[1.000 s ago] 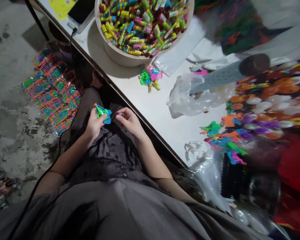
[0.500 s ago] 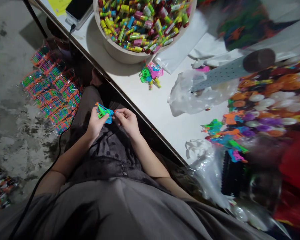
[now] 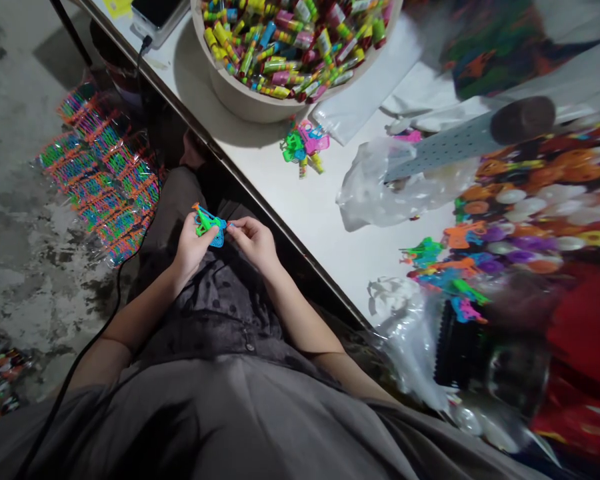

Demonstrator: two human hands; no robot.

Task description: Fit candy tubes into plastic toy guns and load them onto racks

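Evidently close, delicate handwork

The left hand (image 3: 192, 241) pinched a green, blue and orange openwork plastic toy (image 3: 210, 229) above the dark-clothed lap (image 3: 223, 300), off the near edge of the white table (image 3: 305, 203). The right hand (image 3: 254, 243) closed narrowly on a tiny reddish piece (image 3: 229, 225) at the toy's blue end. A steady left hold and small right-hand movements seemed to suit such thin plastic.

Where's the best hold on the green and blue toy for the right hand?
Probably its blue lattice part, pinched from the person's right: it juts past the thumb of the left hand, toward the right hand, and looks flat, while the green part lies partly under that thumb.
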